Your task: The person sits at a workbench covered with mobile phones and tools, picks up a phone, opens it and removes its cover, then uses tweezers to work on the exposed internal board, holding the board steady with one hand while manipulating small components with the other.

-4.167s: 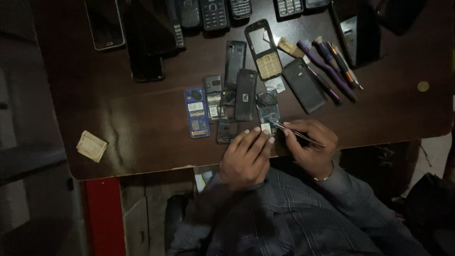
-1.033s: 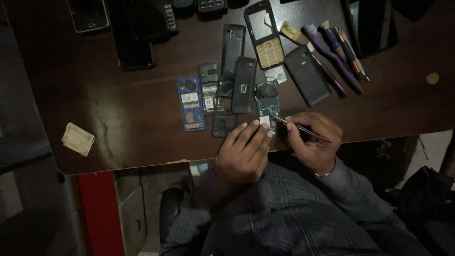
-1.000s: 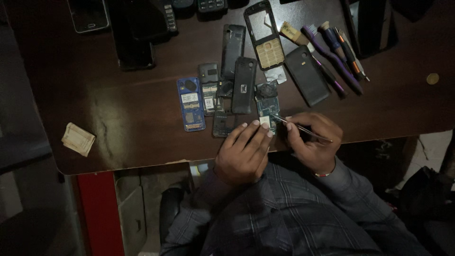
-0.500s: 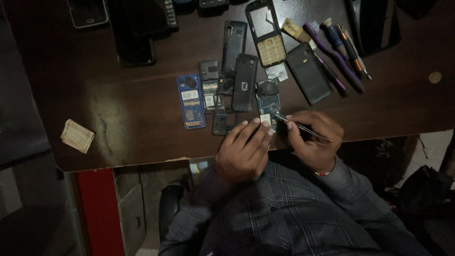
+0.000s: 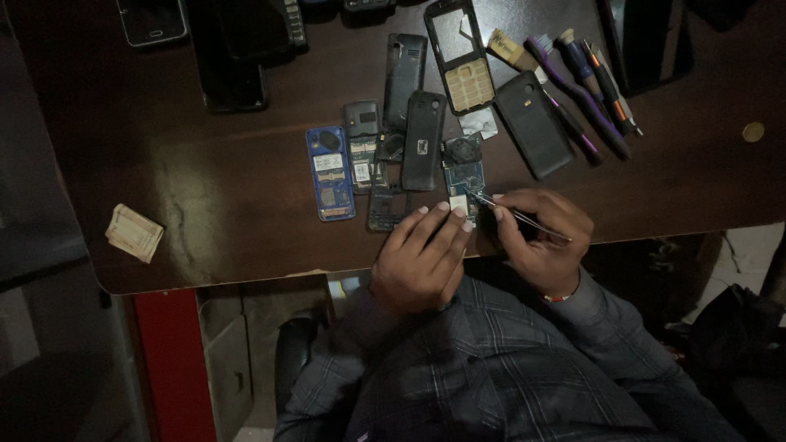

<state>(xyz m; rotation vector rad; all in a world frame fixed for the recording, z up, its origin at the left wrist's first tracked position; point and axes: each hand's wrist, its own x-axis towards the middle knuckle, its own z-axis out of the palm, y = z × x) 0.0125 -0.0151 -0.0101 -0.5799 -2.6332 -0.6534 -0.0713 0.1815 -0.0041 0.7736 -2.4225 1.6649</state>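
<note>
My right hand (image 5: 542, 239) grips thin metal tweezers (image 5: 516, 214) whose tips reach a small green circuit board (image 5: 465, 182) near the table's front edge. My left hand (image 5: 422, 255) lies flat beside it, fingertips pressing on the board's lower end. Around the board lie opened phone parts: a blue phone frame (image 5: 330, 173), a dark back cover (image 5: 422, 141), another grey frame (image 5: 361, 146) and a dark inner frame (image 5: 385, 209).
The dark wooden table (image 5: 205, 188) also carries a keypad front cover (image 5: 460, 56), a black battery cover (image 5: 534, 124), several screwdrivers and a brush (image 5: 585, 90), phones at the back (image 5: 237, 57), a folded paper (image 5: 134, 233) and a coin (image 5: 753, 132).
The view has drifted slightly, shifting the table upward in frame. Both hands stay on the circuit board with only small movements of the tweezers.
</note>
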